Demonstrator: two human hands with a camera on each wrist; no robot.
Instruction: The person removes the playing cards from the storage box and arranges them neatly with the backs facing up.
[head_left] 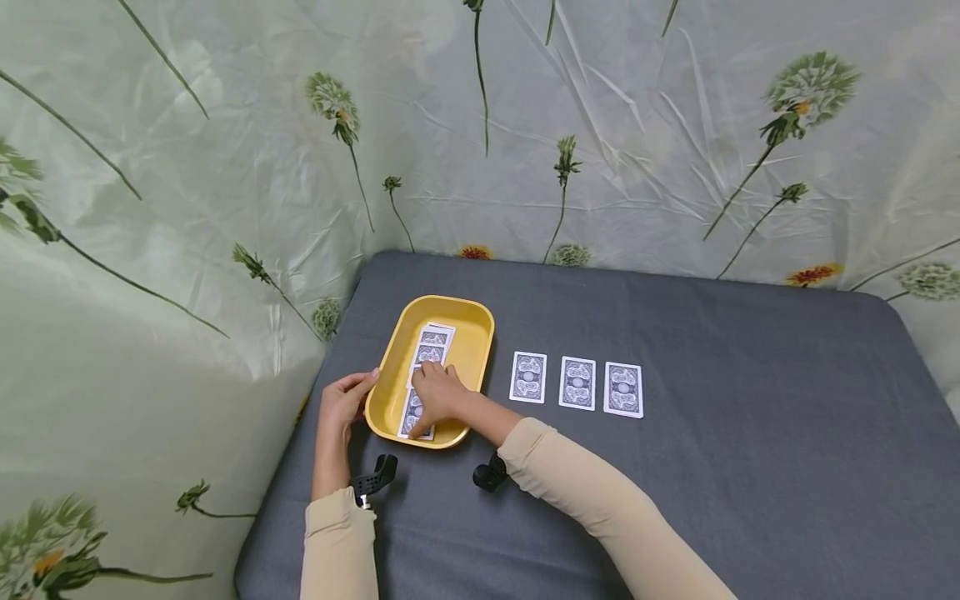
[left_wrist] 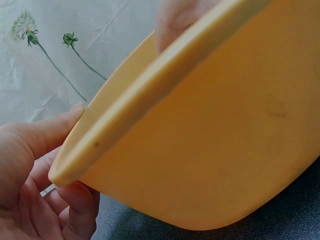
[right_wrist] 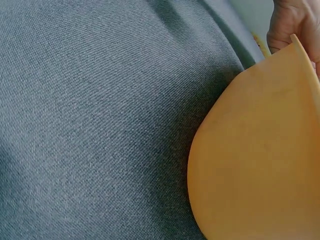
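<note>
Here, left hand (head_left: 347, 400) pinches tray (head_left: 467, 321) | right hand (head_left: 441, 397) over cards (head_left: 432, 338) inside, grip unclear | more cards (head_left: 577, 383) on tabletop (head_left: 750, 433)

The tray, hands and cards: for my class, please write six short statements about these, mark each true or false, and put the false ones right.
1. The left hand grips the rim of the tray. True.
2. The tray holds nothing. False: inner cards lie in it.
3. The right hand reaches into the tray. True.
4. The outer cards lie in a row on the grey cloth. True.
5. The outer cards lie face up. False: their patterned backs show.
6. In the head view, the outer cards are left of the tray. False: they are right of it.
</note>
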